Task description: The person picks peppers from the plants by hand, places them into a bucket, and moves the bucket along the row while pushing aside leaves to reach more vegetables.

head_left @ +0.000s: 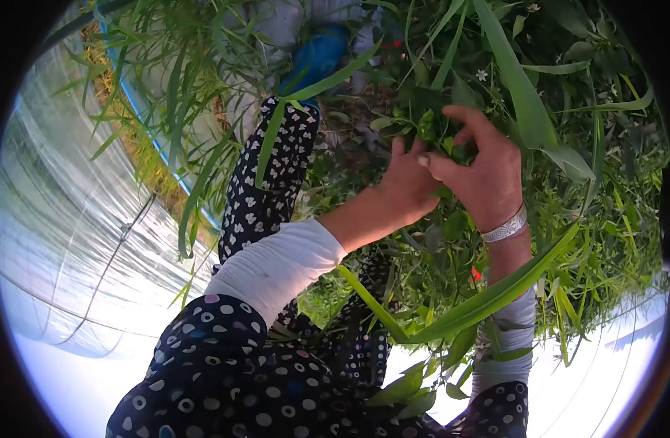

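My left hand [410, 182] reaches in among the plants, its fingers bent and drawn together. At its fingertips is a small wrinkled green pepper [425, 124], which the hand seems to pinch at the lower end. Close against it on the right, my right hand [484, 168] has its thumb and index finger spread apart. Green leaves [460, 152] show between those two fingers, and its other fingers are hidden. The right thumb tip lies beside the left fingers. A patterned silver bracelet [506, 225] circles the right wrist.
Leafy plants with small white flowers [482, 75] and red spots [476, 274] surround the hands. A long grass blade [495, 292] crosses before the right forearm. A blue shoe [317, 55] stands on grey ground sheeting. Clear plastic sheeting [72, 219] curves along the left.
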`<state>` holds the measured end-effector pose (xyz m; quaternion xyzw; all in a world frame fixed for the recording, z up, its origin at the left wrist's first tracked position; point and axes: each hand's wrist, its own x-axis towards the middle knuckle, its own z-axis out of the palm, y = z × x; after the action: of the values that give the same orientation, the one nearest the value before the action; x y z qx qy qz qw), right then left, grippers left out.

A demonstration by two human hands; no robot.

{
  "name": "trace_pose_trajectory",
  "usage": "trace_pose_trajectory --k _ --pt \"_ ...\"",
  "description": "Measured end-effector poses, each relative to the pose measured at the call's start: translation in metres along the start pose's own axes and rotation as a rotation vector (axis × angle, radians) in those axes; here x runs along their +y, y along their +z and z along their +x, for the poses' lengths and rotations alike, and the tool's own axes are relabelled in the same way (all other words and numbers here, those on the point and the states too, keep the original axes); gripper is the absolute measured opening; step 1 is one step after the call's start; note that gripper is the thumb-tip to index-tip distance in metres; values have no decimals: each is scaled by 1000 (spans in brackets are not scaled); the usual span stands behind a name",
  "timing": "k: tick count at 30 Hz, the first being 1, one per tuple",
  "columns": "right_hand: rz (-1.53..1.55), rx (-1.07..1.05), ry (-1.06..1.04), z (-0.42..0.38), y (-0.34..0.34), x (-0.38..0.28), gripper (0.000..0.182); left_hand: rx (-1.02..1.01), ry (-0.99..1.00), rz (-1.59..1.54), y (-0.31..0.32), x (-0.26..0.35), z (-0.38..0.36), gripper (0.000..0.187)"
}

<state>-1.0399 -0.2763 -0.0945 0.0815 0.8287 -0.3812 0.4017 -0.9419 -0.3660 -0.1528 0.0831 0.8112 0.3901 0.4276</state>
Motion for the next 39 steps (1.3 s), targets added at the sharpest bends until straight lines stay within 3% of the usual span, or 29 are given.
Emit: trace_pose_trajectory --k 2,3,5,6,8,9,11,12,14,15,18,19,21,22,24,26,28,30,31,34,35,36,38,39 --pt "-572 -80 -123 17 17 12 27 -19 43 -10 6 -5 -3 33" --pt "-573 -80 -127 17 19 12 27 -15 41 -10 -11 -2 -2 33" --pt "-637 -158 -120 18 21 12 27 -445 20 10 -41 4 3 31" --pt "-642 -160 -123 18 19 13 27 -440 20 6 -38 4 2 31" --pt "-347 -176 -304 17 14 17 24 -192 39 97 -24 3 -1 27" --pt "-350 -180 -309 16 12 19 24 -187 34 95 -18 1 -3 27" --pt "-59 -366 -27 16 9 24 21 -119 99 79 -16 0 -5 24" --pt "-62 -365 -30 17 5 29 21 -115 100 79 -19 1 -5 24" --pt "288 -428 2 24 -2 34 23 -325 100 183 -29 3 -3 23" --pt "406 -420 225 18 -9 18 27 -317 103 189 -31 -1 -2 23" --pt "496 -552 367 -2 -25 4 32 -385 108 89 -30 -7 -3 25" --pt "492 -549 364 -9 -28 6 32 -413 97 77 -29 -8 -5 27" --pt "313 -583 -73 -26 -28 16 33 -458 82 47 -29 -8 -7 33" --pt "310 -584 -65 -33 -29 20 33 -460 73 30 -29 -8 -7 36" --pt "794 -429 241 -48 -34 29 30 -455 62 -5 -32 -6 1 42" --pt "927 -282 240 -54 -35 41 27 -479 18 -85 -39 -3 11 48" --pt "1132 73 235 -57 -32 56 25 -554 -9 -141 -48 -4 9 56" --pt "1144 101 235 -58 -27 64 26 -191 51 -530 -38 -4 3 53" --pt "1087 126 250 -60 -22 65 27 -184 73 -741 -35 -7 3 48" --pt "1030 93 230 -57 -13 61 27 -152 45 -834 -35 -6 8 41" --pt "1015 141 265 -55 -9 57 27 -109 105 -675 -38 -5 9 36" --pt "999 189 301 -53 -8 56 26 -114 105 -677 -43 -5 11 36" --pt "1043 192 346 -52 -11 61 25 -391 -40 -480 -53 -5 14 33" --pt "1133 134 343 -51 -14 68 25 -395 -39 -480 -54 -5 14 33"
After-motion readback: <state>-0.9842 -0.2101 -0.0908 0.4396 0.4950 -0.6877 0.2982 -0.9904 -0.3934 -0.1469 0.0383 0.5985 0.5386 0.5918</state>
